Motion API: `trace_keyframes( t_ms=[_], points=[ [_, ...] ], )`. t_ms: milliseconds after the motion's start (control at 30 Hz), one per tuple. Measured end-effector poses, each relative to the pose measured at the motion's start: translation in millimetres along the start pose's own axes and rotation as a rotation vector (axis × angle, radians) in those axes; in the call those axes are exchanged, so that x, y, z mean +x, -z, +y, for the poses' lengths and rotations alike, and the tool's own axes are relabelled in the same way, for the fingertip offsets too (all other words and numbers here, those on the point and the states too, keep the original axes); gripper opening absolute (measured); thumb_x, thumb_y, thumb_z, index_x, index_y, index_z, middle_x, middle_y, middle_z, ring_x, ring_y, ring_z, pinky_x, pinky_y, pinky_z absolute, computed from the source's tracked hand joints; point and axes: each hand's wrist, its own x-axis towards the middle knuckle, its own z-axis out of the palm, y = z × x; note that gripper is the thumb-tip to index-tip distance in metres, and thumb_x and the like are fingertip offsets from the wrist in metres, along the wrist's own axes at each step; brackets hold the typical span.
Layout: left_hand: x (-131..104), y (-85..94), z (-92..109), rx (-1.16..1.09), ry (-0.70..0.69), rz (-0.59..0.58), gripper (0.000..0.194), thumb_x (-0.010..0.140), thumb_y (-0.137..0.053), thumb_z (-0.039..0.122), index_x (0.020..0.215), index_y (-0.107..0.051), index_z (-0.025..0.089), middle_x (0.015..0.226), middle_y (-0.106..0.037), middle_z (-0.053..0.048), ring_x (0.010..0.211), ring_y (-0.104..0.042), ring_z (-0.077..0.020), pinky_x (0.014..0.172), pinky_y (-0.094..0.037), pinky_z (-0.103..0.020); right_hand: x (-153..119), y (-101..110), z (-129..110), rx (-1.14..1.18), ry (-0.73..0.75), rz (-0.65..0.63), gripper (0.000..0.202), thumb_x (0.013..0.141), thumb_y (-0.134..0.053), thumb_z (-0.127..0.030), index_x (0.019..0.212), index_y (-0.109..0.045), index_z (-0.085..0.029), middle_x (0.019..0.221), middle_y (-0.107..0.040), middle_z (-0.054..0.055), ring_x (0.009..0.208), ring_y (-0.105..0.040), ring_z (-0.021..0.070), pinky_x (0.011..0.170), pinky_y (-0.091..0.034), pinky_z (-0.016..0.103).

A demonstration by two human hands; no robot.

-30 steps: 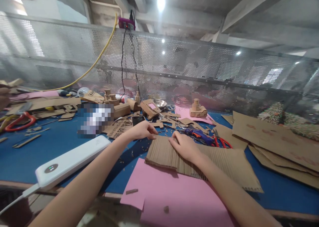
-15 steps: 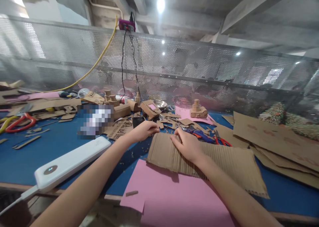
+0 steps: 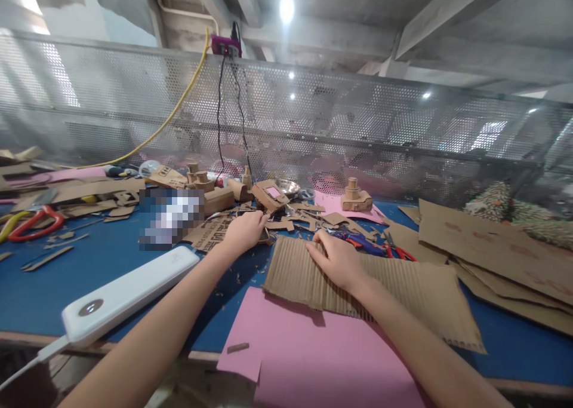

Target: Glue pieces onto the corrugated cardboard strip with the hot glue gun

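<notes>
A piece of corrugated cardboard [image 3: 403, 282], its ridges bare on top, lies over a pink sheet [image 3: 313, 360] at the table's front. My right hand [image 3: 338, 261] grips it by the far edge, thumb and fingers drawn together. To the left of the cardboard, apart from it, my left hand [image 3: 245, 230] has its fingertips pinched together; whatever they hold, if anything, is too small to make out. Beneath that hand a dark phone [image 3: 265, 237] is mostly covered. A short brown scrap [image 3: 238, 347] rests on the pink sheet's left part.
A white power bank [image 3: 129, 294] with a cable lies on the left. Red-handled scissors [image 3: 38, 224] are farther left. Behind my hands are cardboard models [image 3: 357, 196], many scraps, a purple glue gun [image 3: 358, 242] and red-handled pliers [image 3: 400, 251]. Cardboard sheets [image 3: 501, 247] are stacked right.
My left hand has moved left and slightly away from the cardboard's edge, over the phone. My right hand and the cardboard have stayed nearly in place.
</notes>
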Motion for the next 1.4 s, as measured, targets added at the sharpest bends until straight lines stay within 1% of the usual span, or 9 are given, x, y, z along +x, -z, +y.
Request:
trace_keyframes(
  t_ms=[100, 200, 300, 433, 567, 700, 1200, 1300, 1400],
  points=[
    [0, 8.6, -3, 0.197, 0.158, 0.005, 0.044, 0.082, -0.032, 0.046, 0.067, -0.060, 0.016, 0.072, -0.060, -0.012, 0.072, -0.057, -0.0220, 0.062, -0.039, -0.029, 0, 0, -1, -0.011, 0.000, -0.012, 0.024, 0.084, -0.034, -0.039, 0.087, -0.048, -0.020, 0.075, -0.061, 0.002, 0.070, -0.056, 0.0149, 0.056, -0.026, 0.023],
    [0, 15.0, -2, 0.182, 0.191, 0.050, 0.051, 0.077, -0.035, 0.056, 0.059, -0.060, 0.014, 0.066, -0.059, -0.012, 0.067, -0.056, -0.0229, 0.057, -0.036, -0.028, 0, -1, 0, -0.025, 0.010, -0.014, 0.024, 0.085, -0.033, -0.039, 0.086, -0.048, -0.020, 0.076, -0.061, 0.002, 0.070, -0.055, 0.0143, 0.056, -0.026, 0.023],
    [1, 14.8, 5, -0.104, 0.033, -0.015, 0.050, 0.076, -0.036, 0.056, 0.062, -0.061, 0.015, 0.061, -0.058, -0.007, 0.061, -0.052, -0.0171, 0.054, -0.033, -0.024, 0, -1, 0, -0.027, 0.019, -0.017, 0.023, 0.085, -0.033, -0.039, 0.087, -0.048, -0.021, 0.077, -0.061, 0.002, 0.071, -0.055, 0.0135, 0.056, -0.026, 0.022],
    [0, 8.6, 16, -0.552, -0.255, -0.339, 0.039, 0.068, -0.052, 0.052, 0.077, -0.064, 0.016, 0.064, -0.059, -0.001, 0.060, -0.049, -0.0119, 0.054, -0.034, -0.020, 0, -2, 0, -0.012, 0.019, -0.034, 0.024, 0.085, -0.033, -0.039, 0.087, -0.048, -0.021, 0.078, -0.061, 0.002, 0.072, -0.055, 0.0137, 0.057, -0.026, 0.022],
    [-1, 3.0, 17, -0.625, -0.296, -0.462, 0.035, 0.066, -0.057, 0.048, 0.066, -0.064, 0.013, 0.058, -0.056, 0.000, 0.056, -0.045, -0.0103, 0.053, -0.032, -0.020, 0, -1, -2, 0.005, 0.018, -0.068, 0.025, 0.085, -0.035, -0.040, 0.086, -0.049, -0.020, 0.077, -0.061, 0.002, 0.071, -0.054, 0.0142, 0.057, -0.026, 0.023],
    [-1, 1.8, 17, -0.556, -0.341, -0.392, 0.034, 0.071, -0.053, 0.043, 0.058, -0.060, 0.013, 0.052, -0.050, 0.002, 0.053, -0.041, -0.0091, 0.051, -0.029, -0.020, 0, 0, -3, 0.006, 0.022, -0.090, 0.025, 0.085, -0.034, -0.040, 0.085, -0.049, -0.020, 0.076, -0.060, 0.002, 0.070, -0.054, 0.0142, 0.057, -0.026, 0.023],
    [-1, 0.1, 22, -0.398, -0.393, -0.187, 0.032, 0.082, -0.040, 0.036, 0.064, -0.054, 0.014, 0.060, -0.052, 0.001, 0.058, -0.044, -0.0101, 0.055, -0.030, -0.020, 1, 0, -1, -0.014, 0.024, -0.056, 0.028, 0.086, -0.031, -0.041, 0.087, -0.050, -0.020, 0.078, -0.061, 0.002, 0.072, -0.055, 0.0136, 0.057, -0.027, 0.022],
    [0, 1.2, 20, -0.323, -0.335, -0.159, 0.030, 0.083, -0.037, 0.035, 0.070, -0.056, 0.015, 0.065, -0.057, -0.001, 0.061, -0.049, -0.0117, 0.058, -0.033, -0.020, 1, 1, -1, -0.015, 0.024, -0.063, 0.027, 0.086, -0.032, -0.040, 0.087, -0.050, -0.020, 0.080, -0.061, 0.002, 0.072, -0.055, 0.0136, 0.057, -0.026, 0.022],
    [1, 2.6, 12, -0.176, -0.203, -0.039, 0.030, 0.084, -0.035, 0.036, 0.074, -0.055, 0.016, 0.074, -0.060, -0.004, 0.069, -0.053, -0.0150, 0.061, -0.034, -0.022, 0, 0, 0, -0.011, 0.034, -0.076, 0.026, 0.085, -0.034, -0.040, 0.086, -0.051, -0.020, 0.079, -0.061, 0.002, 0.073, -0.055, 0.0138, 0.058, -0.026, 0.022]
  ],
)
